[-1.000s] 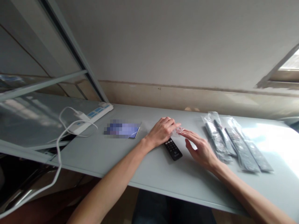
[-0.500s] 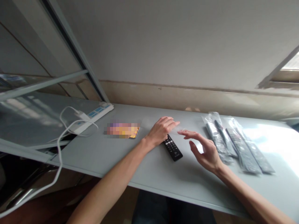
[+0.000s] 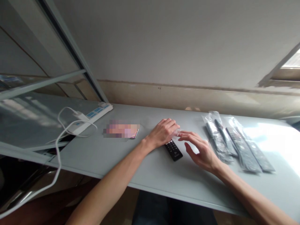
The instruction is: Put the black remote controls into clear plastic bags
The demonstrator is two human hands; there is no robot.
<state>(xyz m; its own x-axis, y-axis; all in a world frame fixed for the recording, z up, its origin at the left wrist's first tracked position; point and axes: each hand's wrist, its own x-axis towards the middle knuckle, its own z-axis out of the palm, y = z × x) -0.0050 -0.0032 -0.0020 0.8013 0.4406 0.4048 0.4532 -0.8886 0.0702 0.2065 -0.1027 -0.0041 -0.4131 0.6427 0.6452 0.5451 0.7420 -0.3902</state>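
Note:
A black remote control (image 3: pixel 174 151) lies on the table, its upper end covered by my left hand (image 3: pixel 162 132). The fingers of that hand are bent and held together, palm down. A bit of clear plastic film (image 3: pixel 175 133) shows at their tips; how much is under the hand is hidden. Just to the right, my right hand (image 3: pixel 200 148) hovers with its fingers stretched toward the film and its thumb apart. Its fingertips are at the film's edge; I cannot tell whether they touch it.
Several remotes in clear plastic sleeves (image 3: pixel 243 150) lie to the right. A phone (image 3: pixel 134 133), partly pixelated, rests on the left. Behind it stands a white power strip (image 3: pixel 93 117) with a white cable (image 3: pixel 58 156). The grey table (image 3: pixel 105 159) meets the wall at the back.
My right hand has moved slightly left, its fingertips closer to my left hand. The left hand has shifted a little, covering more of the remote's buttons.

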